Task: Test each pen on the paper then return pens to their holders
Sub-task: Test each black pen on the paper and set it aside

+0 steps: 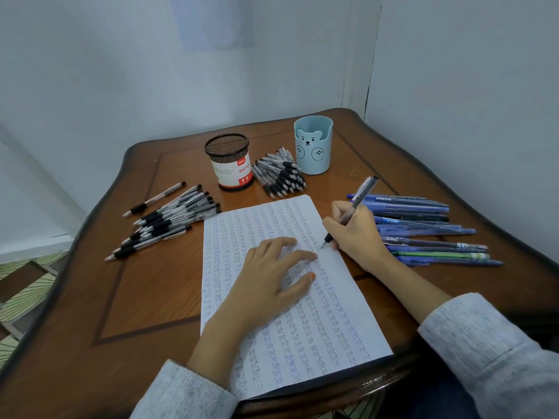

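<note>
Left of the white lined paper sheet [317, 328] lies a heap of clear black-gripped pens [169, 220]. My left hand [269, 279] presses the sheet, fingers spread. My right hand [357, 237] pinches one clear black-gripped pen [361, 195], its tip touching the sheet near its right edge.

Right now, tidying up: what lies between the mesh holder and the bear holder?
A pile of black-grip pens, flat on the table, in the head view.

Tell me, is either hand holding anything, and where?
The right hand grips a pen low on its barrel, above the black grip. The left hand holds nothing; it rests flat on the paper.
</note>
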